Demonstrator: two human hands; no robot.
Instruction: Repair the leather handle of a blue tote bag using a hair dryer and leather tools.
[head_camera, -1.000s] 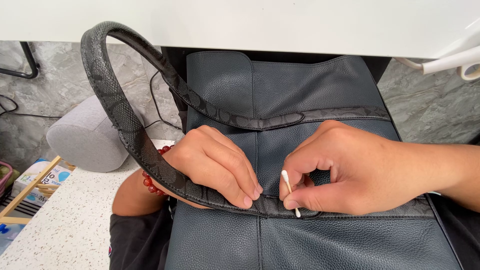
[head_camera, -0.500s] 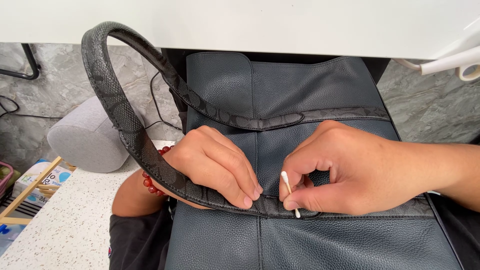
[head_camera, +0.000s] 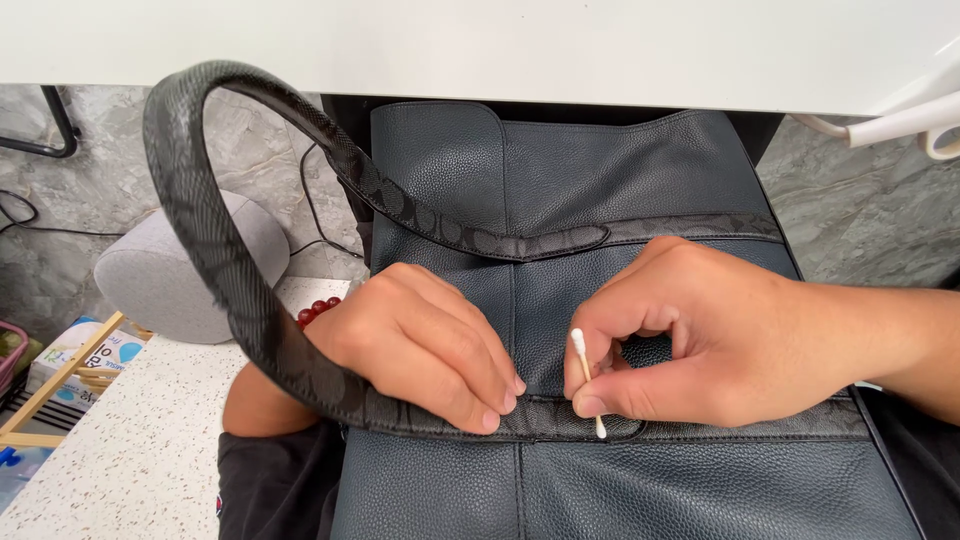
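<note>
right hand (head_camera: 700, 340) pinches cotton swab (head_camera: 587, 383) against bag strap (head_camera: 560, 415); left hand (head_camera: 420, 345) presses beside.

Handbag (head_camera: 600, 170): dark blue-black pebbled leather, lying flat across the person's lap with one broad face up, its far end tucked under a white table edge. A vertical centre seam runs down the face, and two horizontal bands of patterned grey trim cross it.

Strap (head_camera: 200, 250): wide, patterned grey and black, arching up in a loop off the bag's left side, one end running along the upper band, the other along the lower.

Cotton swab (head_camera: 587, 383): thin white stick with white tips, held near upright, lower tip touching the lower trim band beside the centre seam.
</note>
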